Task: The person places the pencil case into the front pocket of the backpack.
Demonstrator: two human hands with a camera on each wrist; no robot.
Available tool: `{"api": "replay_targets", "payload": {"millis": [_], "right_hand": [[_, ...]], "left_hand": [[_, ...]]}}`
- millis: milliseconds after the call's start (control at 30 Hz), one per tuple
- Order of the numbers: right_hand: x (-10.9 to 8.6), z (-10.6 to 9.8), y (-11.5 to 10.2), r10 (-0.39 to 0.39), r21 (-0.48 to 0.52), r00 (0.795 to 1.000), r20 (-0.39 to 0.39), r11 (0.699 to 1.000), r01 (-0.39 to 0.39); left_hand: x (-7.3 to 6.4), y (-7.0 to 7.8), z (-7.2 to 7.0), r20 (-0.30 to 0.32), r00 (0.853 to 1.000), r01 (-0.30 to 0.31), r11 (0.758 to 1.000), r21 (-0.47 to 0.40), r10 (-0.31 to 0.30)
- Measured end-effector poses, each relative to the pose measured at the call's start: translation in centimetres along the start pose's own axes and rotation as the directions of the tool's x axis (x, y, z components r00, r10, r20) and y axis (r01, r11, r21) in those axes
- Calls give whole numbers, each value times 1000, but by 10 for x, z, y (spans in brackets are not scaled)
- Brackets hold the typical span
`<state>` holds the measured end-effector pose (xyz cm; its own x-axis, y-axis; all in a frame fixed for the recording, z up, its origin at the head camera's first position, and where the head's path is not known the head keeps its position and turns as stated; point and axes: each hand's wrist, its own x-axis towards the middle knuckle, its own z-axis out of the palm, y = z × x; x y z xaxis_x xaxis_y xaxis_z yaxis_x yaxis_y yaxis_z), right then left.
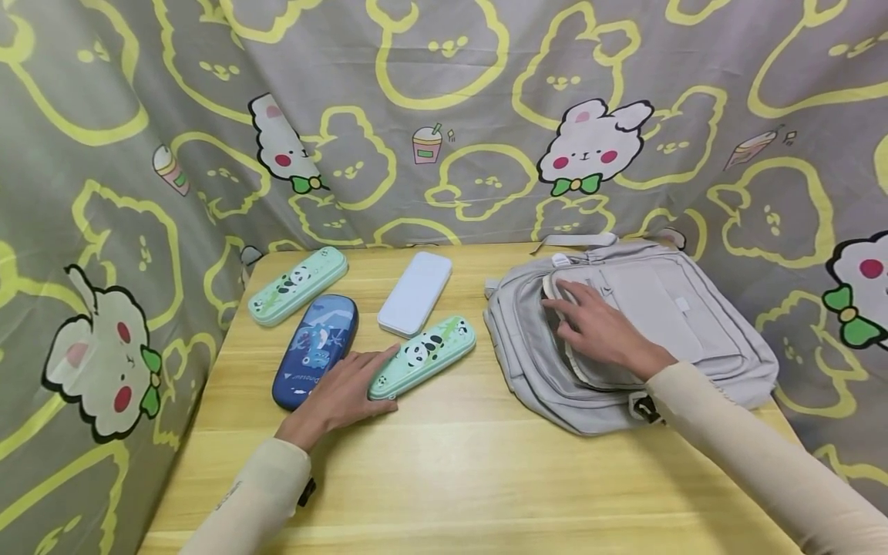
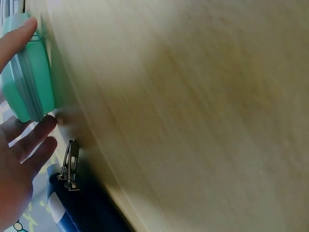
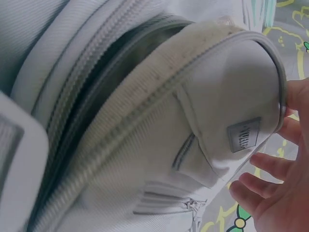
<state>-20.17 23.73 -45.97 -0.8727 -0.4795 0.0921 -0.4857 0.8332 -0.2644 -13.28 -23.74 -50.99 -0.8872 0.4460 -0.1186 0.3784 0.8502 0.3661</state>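
Note:
A mint green pencil case (image 1: pixel 426 351) with a panda print lies on the wooden table. My left hand (image 1: pixel 347 389) grips its left end, with the thumb along the zipped near side. In the left wrist view, the thumb rests against the zipped side of the green case (image 2: pixel 29 77), and other fingers are at its end. A grey backpack (image 1: pixel 666 301) lies at the right, its zipped compartment gaping on the left side. My right hand (image 1: pixel 600 327) pinches the edge of the front flap (image 3: pixel 231 92), seen in the right wrist view with a small label.
A dark blue dinosaur pencil case (image 1: pixel 315 351) lies just left of my left hand. Behind it is a second green panda case (image 1: pixel 298 285). A pale lavender case (image 1: pixel 416 293) lies at the middle back. A patterned curtain (image 1: pixel 486 116) encloses the table (image 1: pixel 451 486).

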Motion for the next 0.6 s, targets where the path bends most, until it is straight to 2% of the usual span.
{"api": "replay_targets", "payload": {"millis": [267, 600], "right_hand": [[-3, -15, 0, 32, -10, 999, 26, 999, -32], [-6, -30, -2, 69, -19, 996, 47, 997, -68]], "left_hand": [[0, -1, 0, 17, 1000, 21, 997, -73, -20], [-2, -2, 0, -5, 1000, 28, 992, -125, -29]]}}
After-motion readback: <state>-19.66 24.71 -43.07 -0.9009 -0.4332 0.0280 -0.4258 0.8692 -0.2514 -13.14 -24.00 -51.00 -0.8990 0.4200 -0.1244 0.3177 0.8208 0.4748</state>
